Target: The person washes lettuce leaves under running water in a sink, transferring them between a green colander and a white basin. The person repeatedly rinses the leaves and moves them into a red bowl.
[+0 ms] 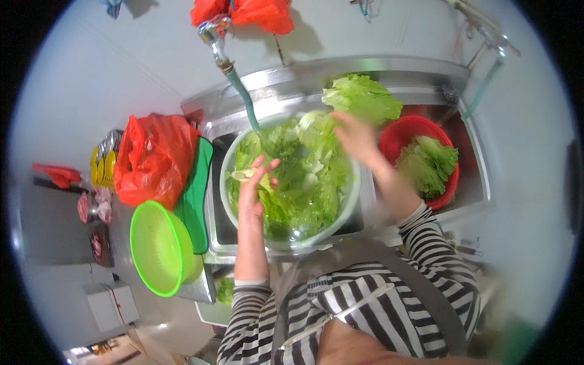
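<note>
A large pale basin [352, 207] stands in the left sink bowl, full of water and loose lettuce leaves [319, 178]. Over its left part is my left hand [258, 182], palm up, with a lettuce leaf [246, 175] held between thumb and fingers. My right hand [358, 139], somewhat blurred, is over the basin's upper right edge beside more lettuce; its fingers look apart, and whether they touch a leaf is unclear. Behind it, a bunch of lettuce [362, 98] lies at the sink's back ledge. A green hose [244, 98] runs from the tap [214, 36] down into the basin.
In the right sink bowl, a red basin [449, 130] holds lettuce [429, 164]. At the left are a red plastic bag [153, 159], a green mat [196, 200] and a lime-green colander [159, 251]. Another red bag [262, 16] hangs on the wall.
</note>
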A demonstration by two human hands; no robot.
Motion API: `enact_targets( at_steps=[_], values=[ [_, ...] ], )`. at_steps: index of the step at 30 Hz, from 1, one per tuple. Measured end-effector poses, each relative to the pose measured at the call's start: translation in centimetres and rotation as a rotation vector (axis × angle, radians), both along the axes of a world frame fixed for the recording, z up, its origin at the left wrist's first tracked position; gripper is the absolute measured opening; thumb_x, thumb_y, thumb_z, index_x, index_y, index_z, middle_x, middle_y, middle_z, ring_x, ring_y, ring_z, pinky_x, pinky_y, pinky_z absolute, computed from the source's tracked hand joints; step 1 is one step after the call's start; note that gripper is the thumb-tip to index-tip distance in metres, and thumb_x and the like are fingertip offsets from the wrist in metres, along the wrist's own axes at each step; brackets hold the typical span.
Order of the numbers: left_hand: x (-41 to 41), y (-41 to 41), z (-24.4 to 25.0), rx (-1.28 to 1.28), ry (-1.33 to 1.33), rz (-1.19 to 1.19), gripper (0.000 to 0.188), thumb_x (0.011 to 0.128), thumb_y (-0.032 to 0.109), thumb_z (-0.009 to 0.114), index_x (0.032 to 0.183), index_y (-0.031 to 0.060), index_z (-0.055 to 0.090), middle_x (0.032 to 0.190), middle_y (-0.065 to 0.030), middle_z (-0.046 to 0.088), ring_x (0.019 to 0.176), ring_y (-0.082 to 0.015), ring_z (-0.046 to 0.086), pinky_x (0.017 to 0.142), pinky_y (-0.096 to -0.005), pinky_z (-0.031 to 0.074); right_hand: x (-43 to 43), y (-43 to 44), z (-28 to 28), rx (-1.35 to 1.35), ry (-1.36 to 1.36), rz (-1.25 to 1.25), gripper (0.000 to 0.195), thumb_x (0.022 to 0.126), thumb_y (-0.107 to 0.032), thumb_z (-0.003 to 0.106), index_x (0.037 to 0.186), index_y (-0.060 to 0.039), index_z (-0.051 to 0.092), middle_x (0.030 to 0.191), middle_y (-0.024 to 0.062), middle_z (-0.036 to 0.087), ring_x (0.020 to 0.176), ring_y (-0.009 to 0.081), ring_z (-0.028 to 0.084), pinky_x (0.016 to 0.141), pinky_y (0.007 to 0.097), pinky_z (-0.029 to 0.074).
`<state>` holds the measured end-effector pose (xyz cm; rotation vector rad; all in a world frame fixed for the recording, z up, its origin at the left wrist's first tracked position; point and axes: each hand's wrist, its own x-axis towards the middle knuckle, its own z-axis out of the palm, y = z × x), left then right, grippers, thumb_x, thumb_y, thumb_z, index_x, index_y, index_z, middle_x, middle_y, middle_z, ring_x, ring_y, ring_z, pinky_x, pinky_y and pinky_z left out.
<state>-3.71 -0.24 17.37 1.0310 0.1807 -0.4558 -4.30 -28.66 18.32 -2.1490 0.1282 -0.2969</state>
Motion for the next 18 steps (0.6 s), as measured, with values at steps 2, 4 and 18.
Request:
enact_targets(
  at_steps=[2, 4, 18],
  values=[
    [0.2, 2.0, -0.7, 0.047, 0.068, 0.112, 0.049, 0.083, 0.02, 0.062, 0.125, 0.0048, 0.041, 0.107, -0.0157, 0.062, 0.066, -0.0175, 0.058, 0.059, -0.0274, 0.048, 2.1, -4.7, -0.3, -0.114, -0.259, -0.036, 0.044, 0.079, -0.007, 0.061, 0.122, -0.0105, 0.052, 0.122, 0.0114, 0.054, 0.099, 0.0221, 0.058, 0.086, 0.0364, 0.048],
    [0.5, 4.2, -2.2, 0.078, 0.139, 0.218, 0.046, 0.083, 0.024, 0.063, 0.122, 0.0054, 0.045, 0.106, -0.0142, 0.062, 0.074, -0.0187, 0.059, 0.065, -0.0298, 0.048, 4.9, -9.2, -1.1, -0.342, -0.433, -0.082, 0.045, 0.078, -0.008, 0.061, 0.122, -0.0116, 0.052, 0.121, 0.0139, 0.054, 0.103, 0.0264, 0.055, 0.091, 0.0416, 0.043],
    [-3.4, 11.7, -6.3, 0.045, 0.291, 0.588, 0.04, 0.082, 0.028, 0.065, 0.113, 0.0053, 0.053, 0.107, -0.0101, 0.059, 0.098, -0.0257, 0.056, 0.085, -0.0399, 0.046, -5.2, 3.5, -8.3, -0.856, -0.042, 0.973, 0.027, 0.066, -0.005, 0.061, 0.093, -0.0048, 0.063, 0.128, 0.0183, 0.043, 0.119, 0.0313, 0.042, 0.098, 0.0458, 0.035]
  ],
)
